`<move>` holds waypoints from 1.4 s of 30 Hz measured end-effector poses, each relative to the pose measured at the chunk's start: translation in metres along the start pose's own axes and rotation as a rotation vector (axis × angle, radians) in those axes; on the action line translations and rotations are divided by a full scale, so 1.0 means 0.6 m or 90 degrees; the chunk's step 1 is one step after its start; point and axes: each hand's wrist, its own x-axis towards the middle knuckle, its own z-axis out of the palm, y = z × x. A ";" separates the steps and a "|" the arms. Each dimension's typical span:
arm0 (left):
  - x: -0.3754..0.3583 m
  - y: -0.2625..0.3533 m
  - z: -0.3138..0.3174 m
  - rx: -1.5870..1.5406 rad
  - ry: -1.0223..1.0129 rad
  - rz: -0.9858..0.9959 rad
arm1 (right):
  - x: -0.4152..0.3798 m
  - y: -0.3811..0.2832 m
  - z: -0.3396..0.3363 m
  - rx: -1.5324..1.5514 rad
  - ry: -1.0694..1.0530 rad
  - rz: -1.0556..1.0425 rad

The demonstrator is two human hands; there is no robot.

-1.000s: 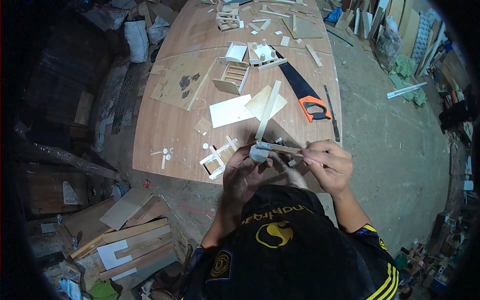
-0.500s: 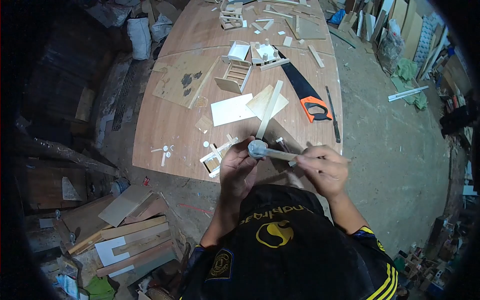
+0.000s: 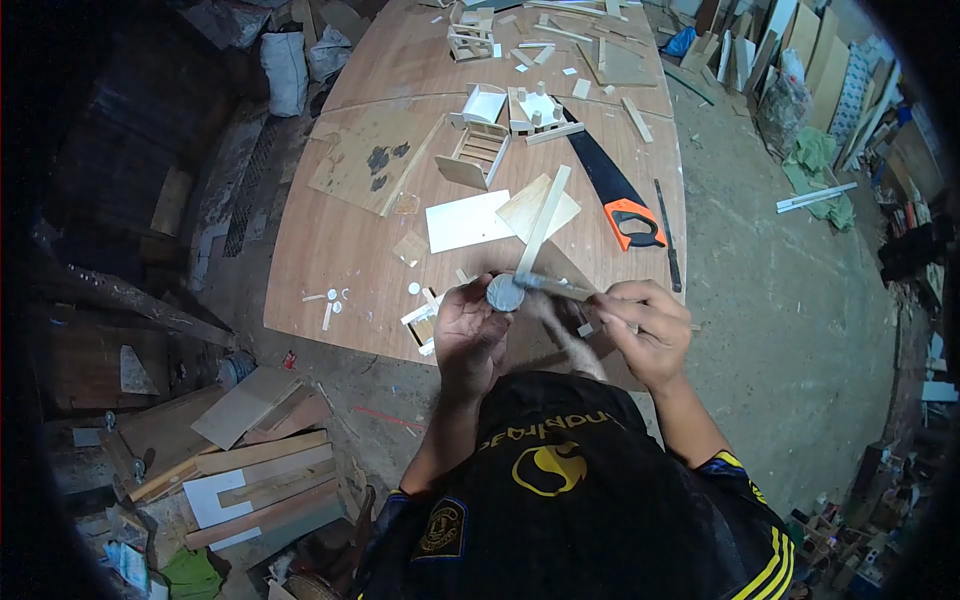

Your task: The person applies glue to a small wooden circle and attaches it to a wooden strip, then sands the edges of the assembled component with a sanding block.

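Observation:
My left hand (image 3: 468,335) grips a small round grey piece (image 3: 505,293) at chest height over the near edge of the wooden table (image 3: 340,250). My right hand (image 3: 645,325) pinches one end of a thin wooden stick (image 3: 555,288) whose other end rests against the round piece. Just left of my left hand, a small white-framed wooden box (image 3: 422,325) lies on the table. A long pale slat (image 3: 543,222) leans over a square plywood piece just beyond my hands.
An orange-handled handsaw (image 3: 612,190) lies to the right on the table, a white sheet (image 3: 468,220) in the middle, small wooden frames (image 3: 478,155) and offcuts farther back. Scrap boards (image 3: 250,470) lie on the floor at lower left. Bare concrete floor spreads to the right.
Both hands have risen slightly with the round piece and the stick; the round piece's flat face has turned toward the camera. The view has shifted a little.

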 end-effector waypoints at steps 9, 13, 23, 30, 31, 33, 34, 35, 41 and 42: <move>0.003 -0.004 -0.008 0.019 -0.026 0.021 | 0.009 -0.007 0.000 -0.026 0.004 -0.024; 0.001 -0.007 -0.009 0.030 -0.009 0.009 | 0.003 -0.011 -0.008 0.008 -0.003 -0.023; -0.003 -0.006 -0.016 0.023 -0.100 -0.026 | 0.001 -0.005 0.002 0.030 0.014 0.016; -0.001 -0.005 -0.016 0.060 -0.059 -0.014 | -0.006 0.005 0.002 0.021 0.022 0.034; -0.001 -0.004 -0.016 0.067 -0.056 -0.008 | -0.009 0.005 0.001 0.024 0.028 0.038; -0.001 0.000 -0.013 0.090 -0.041 0.003 | -0.007 -0.004 -0.001 0.043 0.004 0.017; 0.000 0.001 -0.012 0.113 -0.028 0.012 | -0.006 -0.007 -0.002 0.060 -0.017 -0.003; 0.000 0.000 -0.013 0.112 -0.028 0.013 | -0.005 -0.007 -0.001 0.060 -0.017 -0.003; -0.001 -0.009 -0.022 0.046 -0.048 0.006 | -0.001 -0.001 0.004 -0.013 0.015 -0.004; 0.000 -0.007 -0.020 0.043 -0.048 0.004 | -0.003 0.002 0.003 -0.005 0.017 0.010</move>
